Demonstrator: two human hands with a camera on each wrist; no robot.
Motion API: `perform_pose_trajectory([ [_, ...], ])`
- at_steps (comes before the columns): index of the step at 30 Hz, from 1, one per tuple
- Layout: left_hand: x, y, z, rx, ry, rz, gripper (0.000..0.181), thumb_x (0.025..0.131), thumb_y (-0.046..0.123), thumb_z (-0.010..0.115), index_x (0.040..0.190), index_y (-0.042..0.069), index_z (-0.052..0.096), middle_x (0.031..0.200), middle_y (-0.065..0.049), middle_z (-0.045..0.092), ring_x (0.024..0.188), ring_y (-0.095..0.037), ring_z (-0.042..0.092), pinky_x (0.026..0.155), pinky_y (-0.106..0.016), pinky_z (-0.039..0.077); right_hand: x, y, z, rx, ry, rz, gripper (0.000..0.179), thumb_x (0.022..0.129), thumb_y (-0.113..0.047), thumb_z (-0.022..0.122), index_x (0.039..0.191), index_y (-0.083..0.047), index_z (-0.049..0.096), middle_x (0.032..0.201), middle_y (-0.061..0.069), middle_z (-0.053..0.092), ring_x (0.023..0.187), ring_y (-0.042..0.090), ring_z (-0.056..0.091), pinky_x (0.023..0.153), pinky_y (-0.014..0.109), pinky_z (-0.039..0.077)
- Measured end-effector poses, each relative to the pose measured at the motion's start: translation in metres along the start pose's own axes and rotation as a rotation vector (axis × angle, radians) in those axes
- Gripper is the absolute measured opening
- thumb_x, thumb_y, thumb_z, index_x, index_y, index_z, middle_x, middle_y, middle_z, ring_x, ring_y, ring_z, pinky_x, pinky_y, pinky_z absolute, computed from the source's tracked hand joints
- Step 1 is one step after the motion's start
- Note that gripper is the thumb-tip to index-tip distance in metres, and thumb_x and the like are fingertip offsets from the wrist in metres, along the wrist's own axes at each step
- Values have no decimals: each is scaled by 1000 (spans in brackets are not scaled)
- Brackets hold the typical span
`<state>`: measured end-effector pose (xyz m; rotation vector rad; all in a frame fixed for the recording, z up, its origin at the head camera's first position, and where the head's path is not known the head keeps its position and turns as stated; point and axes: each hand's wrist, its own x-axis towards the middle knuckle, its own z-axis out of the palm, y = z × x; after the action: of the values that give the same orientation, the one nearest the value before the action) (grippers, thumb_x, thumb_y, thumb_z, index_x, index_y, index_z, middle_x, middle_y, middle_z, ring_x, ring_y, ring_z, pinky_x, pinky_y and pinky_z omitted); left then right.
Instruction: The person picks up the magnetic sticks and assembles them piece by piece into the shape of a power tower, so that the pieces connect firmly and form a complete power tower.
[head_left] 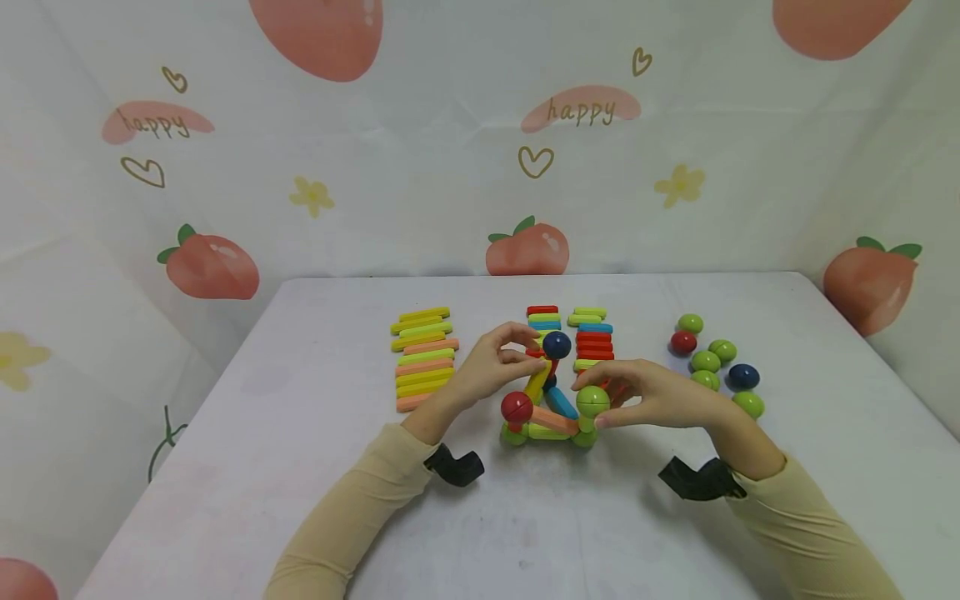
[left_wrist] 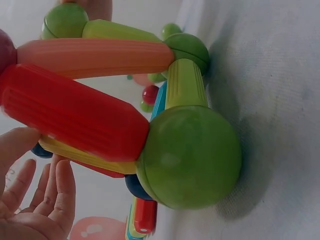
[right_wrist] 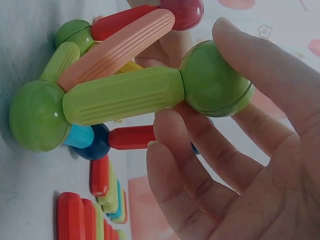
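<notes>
A frame of magnetic rods and balls stands on the table. Its uprights carry a red ball, a green ball and a dark blue ball. With thumb and fingers, my left hand pinches the upper end of a slanted yellow rod, just below the dark blue ball. My right hand holds the upper green ball, thumb on one side and fingers behind; a fingertip meets the lime upright rod. A salmon rod slants from the red ball down to the lower right green ball.
Yellow, salmon and lime rods lie in a column left of the frame. Behind it are two shorter columns, one with red rods. Loose green balls, a red ball and a dark blue ball lie right.
</notes>
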<state>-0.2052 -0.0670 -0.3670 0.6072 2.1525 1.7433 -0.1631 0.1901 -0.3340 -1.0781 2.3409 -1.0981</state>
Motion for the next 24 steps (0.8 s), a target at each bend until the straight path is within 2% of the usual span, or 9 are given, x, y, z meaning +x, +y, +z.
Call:
perform_pose_trajectory([
  [7,2,1,1,57,-24,1,45,88,13,64,130,10,47,127,-15,54,96,-20,65,91,-29,52,0,-2,0,-2,-1,3,39,86,-21,67,121,-8,56,114,8,59,85,7,57,82,23,53],
  [17,2,1,-2,103,-31,3,43,89,14,63,129,8,48,126,-14,56,105,-24,61,92,-30,52,0,-1,0,0,-2,-5,39,86,-20,67,121,-7,56,116,10,59,87,7,56,82,23,53],
  [21,-4,5,-7,132,-1,-8,36,91,20,60,124,7,51,120,-12,58,104,-29,60,92,-38,52,0,-1,0,-4,0,6,41,85,-20,67,121,-5,55,117,10,59,88,7,56,82,23,53],
  [24,-13,11,-15,138,-37,6,30,92,21,58,116,4,54,112,-13,59,101,-36,58,91,-47,50,1,-1,0,-3,1,17,41,85,-21,67,121,-6,55,118,11,59,88,6,56,82,22,53],
])
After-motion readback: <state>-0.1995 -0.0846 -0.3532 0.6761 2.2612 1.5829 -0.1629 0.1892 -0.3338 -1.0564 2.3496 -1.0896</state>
